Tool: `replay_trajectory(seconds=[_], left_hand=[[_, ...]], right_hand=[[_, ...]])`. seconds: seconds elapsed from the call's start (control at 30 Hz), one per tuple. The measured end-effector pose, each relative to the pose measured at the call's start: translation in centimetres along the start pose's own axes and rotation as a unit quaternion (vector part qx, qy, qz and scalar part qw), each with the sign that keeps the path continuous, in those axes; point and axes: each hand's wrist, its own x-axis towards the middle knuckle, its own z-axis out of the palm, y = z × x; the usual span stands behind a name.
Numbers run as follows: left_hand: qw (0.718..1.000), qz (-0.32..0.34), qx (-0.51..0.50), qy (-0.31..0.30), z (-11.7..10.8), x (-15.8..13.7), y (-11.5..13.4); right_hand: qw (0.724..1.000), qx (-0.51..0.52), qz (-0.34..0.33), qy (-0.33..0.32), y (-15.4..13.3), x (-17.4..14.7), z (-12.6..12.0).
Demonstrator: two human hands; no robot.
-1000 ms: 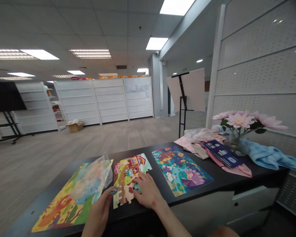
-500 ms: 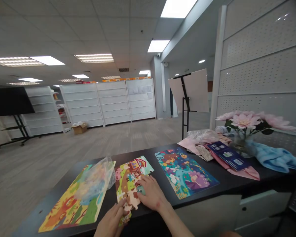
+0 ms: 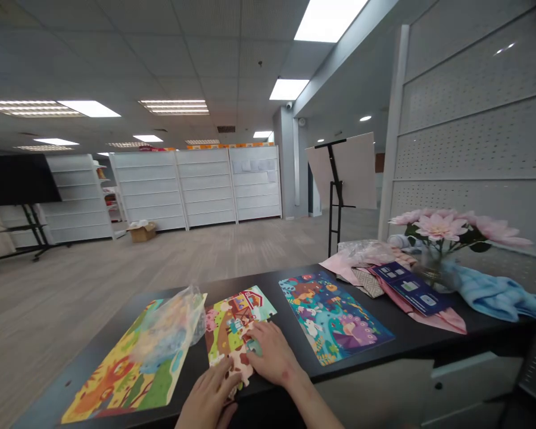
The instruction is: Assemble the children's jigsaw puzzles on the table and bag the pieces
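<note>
A partly assembled farm jigsaw puzzle [image 3: 226, 325] lies near the front of the black table, with a red barn at its top right and a brown-and-white cow patch lower down. My right hand [image 3: 274, 354] rests over its right side, fingers stretched and lying on the pieces. A teal patch shows between its thumb and index finger; whether that is a loose piece I cannot tell. At the lower left edge, my left hand [image 3: 211, 390] lies with fingers extended over the puzzle and thumb apart below. Both hands hide part of the lower puzzle.
On the left lies a yellow animal picture sheet [image 3: 116, 387] under a clear plastic bag [image 3: 172, 328]. A dark blue picture sheet [image 3: 335, 322] lies to the right. Beyond it are a folded blue leaflet [image 3: 411, 287], pink cloth, a flower vase [image 3: 435, 268] and a blue towel [image 3: 495, 292].
My left hand has moved slightly right and up, covering more of the puzzle's lower edge with fingers flatter. The right hand stays nearly in place. The view has shifted a little.
</note>
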Motion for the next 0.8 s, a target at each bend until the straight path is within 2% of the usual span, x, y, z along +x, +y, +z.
replay_trajectory(seconds=[0.1,0.17,0.3,0.43,0.5,0.57,0.63,0.67,0.73,0.8], left_hand=[[1.000,0.016,-0.013,-0.009,-0.4,-0.4,0.0],[0.998,0.003,-0.057,-0.016,-1.8,0.2,-0.1],[0.982,-0.078,-0.160,-0.064,-5.9,2.3,0.1],[0.975,-0.075,-0.182,-0.105,-7.9,3.5,0.3],[0.976,-0.071,-0.179,-0.098,-7.8,3.6,0.3],[0.978,-0.077,-0.172,-0.085,-7.7,3.7,0.4],[0.981,-0.081,-0.154,-0.087,-7.9,4.1,0.5],[0.982,-0.082,-0.141,-0.090,-8.2,4.4,0.4],[0.985,-0.086,-0.119,-0.091,-8.9,5.3,0.0],[0.986,-0.093,-0.112,-0.077,-9.8,6.2,-0.6]], right_hand=[[1.000,0.001,0.001,0.002,-0.1,-0.1,0.0],[1.000,0.001,0.002,0.006,-0.1,-0.1,0.1],[1.000,-0.003,0.008,0.014,0.0,0.2,0.4],[1.000,-0.015,0.007,0.018,0.2,0.1,0.0],[0.999,-0.010,-0.025,0.032,0.3,-0.3,-0.3],[0.995,0.008,-0.096,0.036,0.3,-0.9,-0.5],[0.986,0.036,-0.162,0.012,0.0,-1.1,-0.4],[0.984,0.052,-0.172,-0.002,-0.1,-1.1,-0.3],[0.986,0.085,-0.144,-0.010,-0.2,-0.7,0.0],[0.990,0.114,-0.081,0.008,0.1,0.0,0.1]])
